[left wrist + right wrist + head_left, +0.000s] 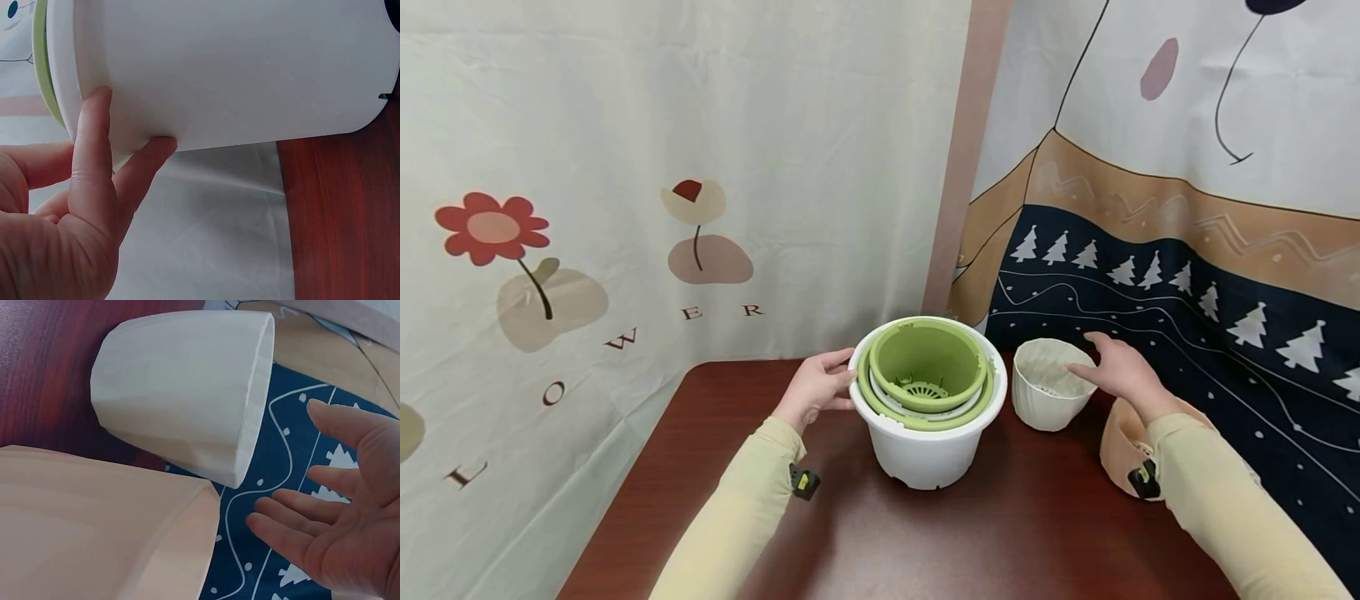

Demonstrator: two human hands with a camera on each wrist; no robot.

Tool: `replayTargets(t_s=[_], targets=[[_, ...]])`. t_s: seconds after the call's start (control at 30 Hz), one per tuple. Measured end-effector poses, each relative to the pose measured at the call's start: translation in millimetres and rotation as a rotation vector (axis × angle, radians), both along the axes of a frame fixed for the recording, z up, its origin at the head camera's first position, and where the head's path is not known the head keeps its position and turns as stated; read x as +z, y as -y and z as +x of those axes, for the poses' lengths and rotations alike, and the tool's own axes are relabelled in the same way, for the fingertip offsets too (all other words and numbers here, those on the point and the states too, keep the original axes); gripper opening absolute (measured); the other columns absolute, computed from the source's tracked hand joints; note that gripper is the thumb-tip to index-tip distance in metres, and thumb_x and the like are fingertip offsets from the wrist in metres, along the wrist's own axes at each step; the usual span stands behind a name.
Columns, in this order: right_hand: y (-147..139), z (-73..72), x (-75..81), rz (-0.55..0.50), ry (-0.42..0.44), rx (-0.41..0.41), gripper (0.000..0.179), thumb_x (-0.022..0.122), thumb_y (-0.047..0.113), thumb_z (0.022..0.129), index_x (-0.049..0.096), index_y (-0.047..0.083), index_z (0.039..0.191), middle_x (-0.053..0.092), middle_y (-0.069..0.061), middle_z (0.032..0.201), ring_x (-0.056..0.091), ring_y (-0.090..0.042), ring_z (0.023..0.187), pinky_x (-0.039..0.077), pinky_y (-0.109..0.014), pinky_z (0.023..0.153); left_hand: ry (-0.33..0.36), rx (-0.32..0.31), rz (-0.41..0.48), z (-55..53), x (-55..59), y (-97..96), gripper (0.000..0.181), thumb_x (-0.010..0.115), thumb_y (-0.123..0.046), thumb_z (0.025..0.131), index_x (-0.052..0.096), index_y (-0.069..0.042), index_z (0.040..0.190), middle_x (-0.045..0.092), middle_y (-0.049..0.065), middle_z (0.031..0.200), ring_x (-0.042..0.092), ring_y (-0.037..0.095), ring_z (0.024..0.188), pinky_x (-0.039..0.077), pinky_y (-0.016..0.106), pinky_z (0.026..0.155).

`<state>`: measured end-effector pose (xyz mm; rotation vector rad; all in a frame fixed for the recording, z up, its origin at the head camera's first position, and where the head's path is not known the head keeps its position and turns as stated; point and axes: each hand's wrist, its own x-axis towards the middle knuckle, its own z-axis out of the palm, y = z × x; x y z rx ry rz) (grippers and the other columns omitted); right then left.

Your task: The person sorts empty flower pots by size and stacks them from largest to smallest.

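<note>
Several plastic flowerpots are nested together, with a large white pot (925, 454) outermost and green pots (928, 358) inside it. My left hand (820, 387) is at the white pot's left side. In the left wrist view its extended fingers (94, 156) touch the outer wall just under the rim; part of the hand is hidden behind the rim. Over the right edge of a cream ribbed pot (1045, 404) hovers my right hand (1123, 375). Its fingers are spread and loosely bent, holding nothing. The right wrist view shows a gap between that hand and the cream pot.
A peach-coloured pot (1120, 454) stands right of the cream one, partly hidden by my right forearm. All stand on a dark red wooden table (880, 542). Printed curtains (820, 167) hang behind and to the right, close to the table's edges.
</note>
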<state>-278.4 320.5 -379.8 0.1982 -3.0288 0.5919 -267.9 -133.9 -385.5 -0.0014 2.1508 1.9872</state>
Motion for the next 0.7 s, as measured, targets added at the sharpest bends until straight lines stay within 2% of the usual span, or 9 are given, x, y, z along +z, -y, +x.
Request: replayTargets(t_s=[0.4,0.7], targets=[[-11,-14.9,-9.3,-0.017,0.154,-0.054,0.074,0.065,0.027,0.092,0.034,-0.022,0.137,0.039,-0.045,0.135,0.044,-0.056,0.118,0.042,-0.064,0.099,-0.002,-0.012,0.002,1.1,0.9,0.1,0.052,0.056,0.001,0.099,0.042,0.001,0.149,0.053,0.031,0.135,0.068,0.02,0.086,0.062,0.036,0.065],[-19,-20.5,-15.5,0.009,0.2,-0.084,0.068,0.063,0.021,0.093,0.035,-0.025,0.134,0.039,-0.045,0.134,0.043,-0.056,0.119,0.041,-0.063,0.1,0.008,-0.003,-0.005,1.3,2.0,-0.3,0.052,0.057,0.001,0.098,0.044,-0.001,0.148,0.056,0.029,0.132,0.068,0.019,0.083,0.062,0.037,0.066]])
